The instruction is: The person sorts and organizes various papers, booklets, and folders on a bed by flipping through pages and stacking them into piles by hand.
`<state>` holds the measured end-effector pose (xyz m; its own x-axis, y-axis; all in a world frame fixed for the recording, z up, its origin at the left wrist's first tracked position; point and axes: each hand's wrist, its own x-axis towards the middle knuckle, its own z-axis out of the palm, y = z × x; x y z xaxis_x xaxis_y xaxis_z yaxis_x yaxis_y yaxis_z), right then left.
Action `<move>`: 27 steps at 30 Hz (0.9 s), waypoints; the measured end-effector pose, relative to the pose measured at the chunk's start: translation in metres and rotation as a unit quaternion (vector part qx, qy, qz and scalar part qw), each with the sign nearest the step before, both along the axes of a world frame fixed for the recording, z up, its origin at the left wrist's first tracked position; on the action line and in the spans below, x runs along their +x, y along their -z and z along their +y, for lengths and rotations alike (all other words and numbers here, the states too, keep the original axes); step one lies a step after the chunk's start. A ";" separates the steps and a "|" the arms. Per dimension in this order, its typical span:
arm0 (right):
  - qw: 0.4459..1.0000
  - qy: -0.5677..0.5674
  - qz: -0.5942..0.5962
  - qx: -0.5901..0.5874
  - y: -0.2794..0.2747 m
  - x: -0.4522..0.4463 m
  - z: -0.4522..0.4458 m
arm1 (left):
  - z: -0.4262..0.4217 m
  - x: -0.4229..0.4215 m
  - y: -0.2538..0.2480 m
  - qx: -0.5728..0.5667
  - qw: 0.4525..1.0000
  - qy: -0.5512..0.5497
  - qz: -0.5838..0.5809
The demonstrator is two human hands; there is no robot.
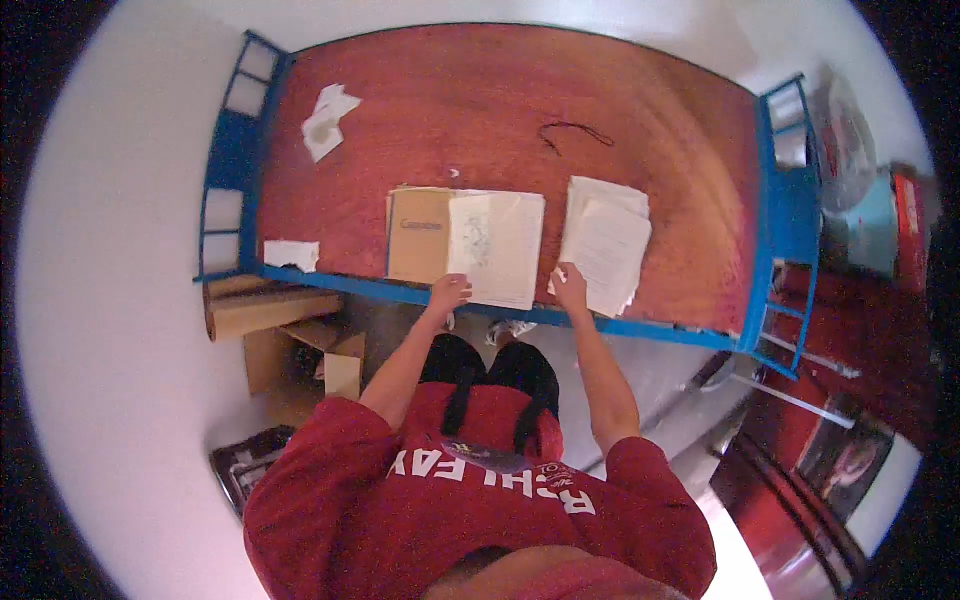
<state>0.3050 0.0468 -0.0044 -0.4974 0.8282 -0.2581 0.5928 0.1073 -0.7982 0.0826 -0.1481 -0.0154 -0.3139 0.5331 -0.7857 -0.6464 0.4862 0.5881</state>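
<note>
A brown folder (418,236) with dark lettering on its cover lies near the front edge of the bed board. Beside it, partly overlapping, is a pile of white papers (510,250), the top left one bearing a faint drawing. My left hand (451,292) is closed at the lower left corner of this pile. Further right lies a second stack of papers (610,245) with printed text, its sheets unevenly fanned. My right hand (570,287) has its fingers pinched together at that stack's lower left edge, with a bit of white between them.
Crumpled papers (328,122), a torn white piece (291,255) and a dark cord (577,128) lie on the red board (430,90). A blue metal frame (400,290) borders it. Open cardboard boxes (345,372) stand below left. Red furniture (860,310) is at right.
</note>
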 end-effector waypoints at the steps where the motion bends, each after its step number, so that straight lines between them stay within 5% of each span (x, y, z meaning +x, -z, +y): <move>1: 0.999 0.003 0.045 -0.017 -0.005 -0.014 -0.005 | -0.015 -0.011 -0.005 -0.006 0.998 -0.045 -0.047; 4: 0.997 -0.018 0.064 -0.040 0.002 -0.055 -0.016 | -0.047 -0.028 -0.054 -0.061 0.991 -0.101 0.057; 9: 0.986 -0.154 0.023 0.053 0.014 -0.116 -0.026 | -0.112 -0.068 -0.037 -0.028 0.976 -0.214 0.044; 16: 0.980 -0.193 0.023 0.046 0.018 -0.216 -0.059 | -0.154 -0.135 -0.014 -0.008 0.962 -0.273 0.018; 27: 0.973 -0.118 -0.009 -0.196 -0.011 -0.377 -0.143 | -0.168 -0.325 -0.034 -0.003 0.963 -0.268 0.026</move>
